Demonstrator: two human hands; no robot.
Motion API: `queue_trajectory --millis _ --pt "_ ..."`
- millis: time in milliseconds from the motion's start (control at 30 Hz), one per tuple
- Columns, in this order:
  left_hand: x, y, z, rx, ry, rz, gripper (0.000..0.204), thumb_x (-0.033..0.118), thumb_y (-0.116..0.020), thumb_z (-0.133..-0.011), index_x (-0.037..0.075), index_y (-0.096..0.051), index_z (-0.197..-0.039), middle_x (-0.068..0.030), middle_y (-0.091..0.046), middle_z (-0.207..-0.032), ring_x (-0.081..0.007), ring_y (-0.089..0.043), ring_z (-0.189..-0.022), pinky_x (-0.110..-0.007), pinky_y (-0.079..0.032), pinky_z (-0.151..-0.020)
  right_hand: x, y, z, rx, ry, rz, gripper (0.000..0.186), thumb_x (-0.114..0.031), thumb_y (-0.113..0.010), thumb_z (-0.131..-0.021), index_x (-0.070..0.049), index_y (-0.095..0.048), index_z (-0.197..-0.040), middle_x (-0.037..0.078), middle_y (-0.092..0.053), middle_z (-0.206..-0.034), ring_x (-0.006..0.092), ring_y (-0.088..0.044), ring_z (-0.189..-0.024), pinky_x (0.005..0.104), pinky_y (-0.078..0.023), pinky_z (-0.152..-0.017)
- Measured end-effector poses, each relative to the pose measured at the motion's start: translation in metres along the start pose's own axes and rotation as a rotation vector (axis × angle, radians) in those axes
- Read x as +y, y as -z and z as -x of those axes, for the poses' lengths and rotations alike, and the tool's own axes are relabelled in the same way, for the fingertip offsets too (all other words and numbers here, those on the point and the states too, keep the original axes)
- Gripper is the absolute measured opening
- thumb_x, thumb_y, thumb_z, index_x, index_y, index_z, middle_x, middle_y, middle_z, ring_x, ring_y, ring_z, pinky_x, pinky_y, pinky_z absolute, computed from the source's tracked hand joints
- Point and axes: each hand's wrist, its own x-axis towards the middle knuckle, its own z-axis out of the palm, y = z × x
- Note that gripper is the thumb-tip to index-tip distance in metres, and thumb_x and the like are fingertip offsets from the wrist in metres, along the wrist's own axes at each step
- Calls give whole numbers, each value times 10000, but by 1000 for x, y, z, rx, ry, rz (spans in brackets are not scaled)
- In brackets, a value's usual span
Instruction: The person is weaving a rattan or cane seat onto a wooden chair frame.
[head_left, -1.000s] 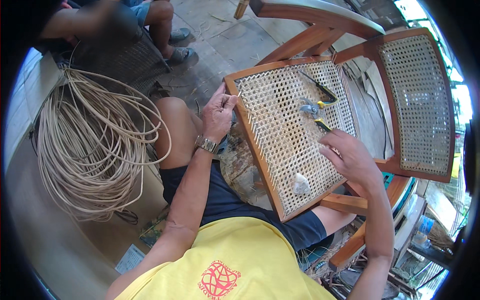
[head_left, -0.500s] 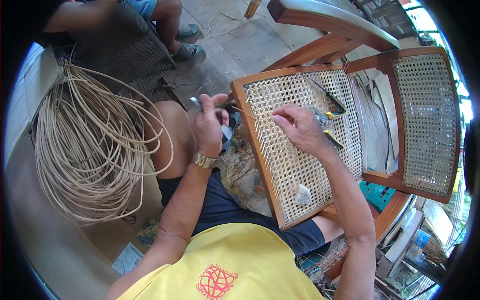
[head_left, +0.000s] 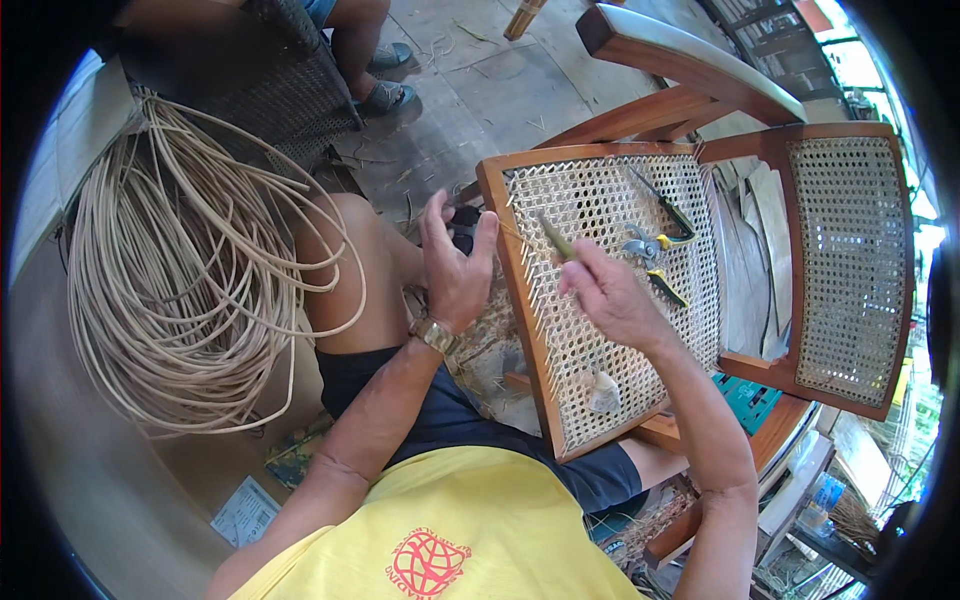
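A wooden chair frame with a woven cane seat (head_left: 620, 330) lies tilted across my lap. My right hand (head_left: 612, 295) is closed on a slim olive-green pointed tool (head_left: 556, 238), held over the seat near its left rail; its exact kind is unclear. My left hand (head_left: 458, 268) is just outside that rail, thumb and fingers apart, with nothing visible in it. Short cane ends stick up along the rail, and a thin brownish strand (head_left: 511, 232) shows near my left thumb. On the seat lie yellow-and-black handled pruning shears (head_left: 645, 248), a dark-handled pointed tool (head_left: 668, 205) and a crumpled whitish lump (head_left: 604, 393).
A large coil of rattan (head_left: 190, 300) hangs at my left. The chair's caned backrest (head_left: 848, 270) rises on the right, its armrest (head_left: 690, 62) at the far side. Another person's feet (head_left: 387, 98) are on the tiled floor at the upper left. A green crate (head_left: 748, 400) stands under the chair.
The olive-green tool now shows in my right hand, which has moved slightly down. My left hand has shifted right toward the rail and opened; the pale object seen at it is gone from sight.
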Motion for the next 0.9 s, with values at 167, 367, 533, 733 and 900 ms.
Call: queue_trajectory --millis 167,367,533,733,900 --pt "-26 -19 -7 -137 293 399 215 176 -746 -943 1 -705 -1062 10 -707 -927 -39 -630 -824 -202 -518 -759 11 22 -3 389 450 815 225 -254 -574 -1009 -101 -668 -1144 121 -666 -858 324 -673 -820 436 -530 -750" --pt "-23 -17 -2 -176 239 460 122 123 -767 -914 34 -717 -981 14 -710 -952 -44 -636 -849 -197 -512 -755 1 25 -12 446 450 1149 243 -260 -664 -929 -131 -702 -1133 97 -645 -818 288 -641 -778 413 -493 -682" --pt "-19 -4 19 -331 118 285 92 69 -781 -878 33 -701 -907 -33 -732 -988 -58 -641 -837 -208 -515 -745 0 22 -19 409 467 1198 240 -267 -685 -900 -133 -707 -1098 95 -626 -793 287 -631 -758 428 -488 -687" --pt "-18 -6 28 -357 -143 201 93 45 -782 -864 20 -697 -891 -29 -726 -925 -76 -662 -820 -216 -530 -740 4 12 -28 382 465 1232 170 -277 -657 -920 -125 -695 -987 98 -615 -765 294 -643 -735 437 -508 -685" --pt "-13 -3 28 -359 -87 196 93 24 -789 -842 22 -705 -880 -46 -728 -921 -91 -669 -798 -222 -537 -718 7 12 -28 365 393 1079 170 -276 -656 -921 -123 -692 -983 96 -620 -779 287 -647 -746 431 -511 -682"
